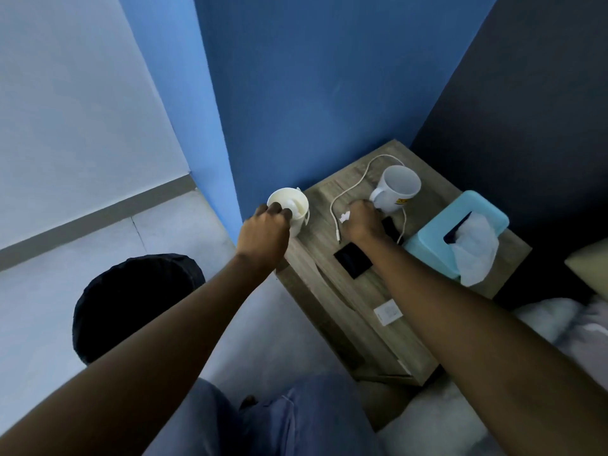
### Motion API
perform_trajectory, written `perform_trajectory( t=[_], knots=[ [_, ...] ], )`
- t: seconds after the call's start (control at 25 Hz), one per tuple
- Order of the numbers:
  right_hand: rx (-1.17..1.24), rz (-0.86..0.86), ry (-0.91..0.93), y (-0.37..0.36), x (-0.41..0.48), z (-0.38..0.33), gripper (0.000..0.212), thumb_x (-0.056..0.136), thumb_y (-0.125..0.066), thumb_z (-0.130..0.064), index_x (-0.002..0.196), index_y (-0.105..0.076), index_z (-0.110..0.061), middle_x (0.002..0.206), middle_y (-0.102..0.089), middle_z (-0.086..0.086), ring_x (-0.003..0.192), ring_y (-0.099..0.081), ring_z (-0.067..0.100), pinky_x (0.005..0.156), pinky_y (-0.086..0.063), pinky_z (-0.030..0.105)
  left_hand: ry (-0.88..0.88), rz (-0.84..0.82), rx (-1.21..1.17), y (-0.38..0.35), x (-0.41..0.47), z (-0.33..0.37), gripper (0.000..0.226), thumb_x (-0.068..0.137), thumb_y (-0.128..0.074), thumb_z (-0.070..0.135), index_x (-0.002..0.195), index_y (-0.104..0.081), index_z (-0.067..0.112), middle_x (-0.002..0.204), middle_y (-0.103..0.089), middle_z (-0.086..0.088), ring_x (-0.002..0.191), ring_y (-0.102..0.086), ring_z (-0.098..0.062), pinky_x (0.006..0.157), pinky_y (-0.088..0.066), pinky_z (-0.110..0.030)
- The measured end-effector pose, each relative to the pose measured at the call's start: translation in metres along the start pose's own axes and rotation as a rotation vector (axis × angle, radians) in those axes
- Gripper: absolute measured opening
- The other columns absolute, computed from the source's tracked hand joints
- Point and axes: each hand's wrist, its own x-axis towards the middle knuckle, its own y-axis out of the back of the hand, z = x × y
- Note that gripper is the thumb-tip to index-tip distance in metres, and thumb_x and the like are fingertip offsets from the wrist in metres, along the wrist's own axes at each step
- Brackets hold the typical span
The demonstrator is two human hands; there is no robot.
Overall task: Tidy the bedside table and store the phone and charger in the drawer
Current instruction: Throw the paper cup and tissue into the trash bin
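Fingers of the left hand (267,225) curl over the rim of a cream cup (291,209) at the bedside table (348,311) edge — the right hand (362,218) is closed on crumpled white paper (344,217). The black phone (353,260) lies under that wrist, the white charger cable (345,192) looping beside a white mug (396,189).

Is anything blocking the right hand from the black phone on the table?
Nothing stands between them: the right hand and forearm lie directly over the flat black phone, hiding its middle. The white charging cable loops beside it.
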Motion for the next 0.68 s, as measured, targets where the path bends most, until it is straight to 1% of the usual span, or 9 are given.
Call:
perform_trajectory(
  t=[0.08,0.16,0.24,0.32,0.4,0.48,0.6,0.68],
  knots=[
    [0.089,0.071,0.007,0.002,-0.010,-0.008,0.013,0.082,-0.064,-0.008,0.089,-0.072,-0.001,0.096,-0.070,0.022,0.091,-0.068,0.038,0.078,-0.056,0.040,0.010,0.012,-0.005,0.004,-0.010,-0.019,0.029,0.090,-0.058,0.006,0.119,-0.063,0.003,0.118,-0.065,-0.019,0.105,-0.060,-0.039,0.075,-0.054,-0.047],
    [0.225,0.115,0.073,0.007,-0.027,-0.028,0.013,0.081,-0.066,-0.009,0.092,-0.072,-0.007,0.095,-0.071,0.015,0.088,-0.066,0.031,0.078,-0.056,0.037,0.019,0.015,-0.022,0.004,-0.024,-0.042,0.026,0.090,-0.058,0.007,0.115,-0.064,0.002,0.115,-0.065,-0.020,0.102,-0.060,-0.040,0.073,-0.053,-0.046],
    [0.356,0.117,0.189,0.005,-0.051,-0.063,0.012,0.080,-0.067,-0.011,0.090,-0.072,-0.012,0.092,-0.073,0.009,0.083,-0.063,0.022,0.074,-0.051,0.030,0.050,0.020,-0.029,-0.001,-0.041,-0.070,0.023,0.092,-0.056,0.009,0.113,-0.065,0.004,0.112,-0.065,-0.019,0.099,-0.059,-0.039,0.070,-0.053,-0.046],
    [0.462,0.080,0.291,-0.008,-0.073,-0.103,0.010,0.079,-0.067,-0.009,0.088,-0.071,-0.011,0.090,-0.072,0.008,0.082,-0.061,0.018,0.073,-0.047,0.029,0.111,0.017,-0.024,-0.008,-0.061,-0.104,0.020,0.093,-0.055,0.011,0.108,-0.068,0.008,0.107,-0.066,-0.015,0.096,-0.059,-0.036,0.065,-0.054,-0.045],
    [0.521,0.011,0.376,-0.042,-0.091,-0.151,0.010,0.076,-0.069,-0.008,0.086,-0.071,-0.008,0.089,-0.069,0.011,0.082,-0.063,0.025,0.074,-0.047,0.031,0.189,-0.010,-0.014,-0.016,-0.092,-0.150,0.018,0.093,-0.056,0.014,0.103,-0.070,0.010,0.104,-0.067,-0.014,0.095,-0.060,-0.036,0.063,-0.054,-0.045],
    [0.524,-0.085,0.418,-0.082,-0.110,-0.195,0.012,0.074,-0.072,-0.006,0.086,-0.072,-0.007,0.088,-0.069,0.014,0.080,-0.063,0.027,0.072,-0.045,0.030,0.247,-0.039,0.004,-0.027,-0.128,-0.194,0.020,0.094,-0.055,0.016,0.104,-0.071,0.010,0.104,-0.068,-0.014,0.097,-0.062,-0.036,0.064,-0.054,-0.044],
    [0.538,-0.283,0.447,-0.145,-0.140,-0.248,0.017,0.073,-0.075,-0.005,0.090,-0.073,-0.007,0.092,-0.070,0.014,0.079,-0.063,0.023,0.069,-0.042,0.025,0.353,-0.091,0.002,-0.053,-0.181,-0.251,0.025,0.095,-0.053,0.020,0.109,-0.071,0.009,0.108,-0.068,-0.014,0.101,-0.062,-0.035,0.067,-0.056,-0.046],
    [0.536,-0.449,0.406,-0.180,-0.158,-0.261,0.017,0.076,-0.075,-0.007,0.093,-0.073,-0.007,0.094,-0.070,0.011,0.081,-0.062,0.018,0.069,-0.041,0.021,0.419,-0.128,-0.031,-0.067,-0.207,-0.271,0.028,0.096,-0.052,0.023,0.111,-0.072,0.011,0.109,-0.068,-0.013,0.101,-0.063,-0.035,0.068,-0.056,-0.043]
  ],
)
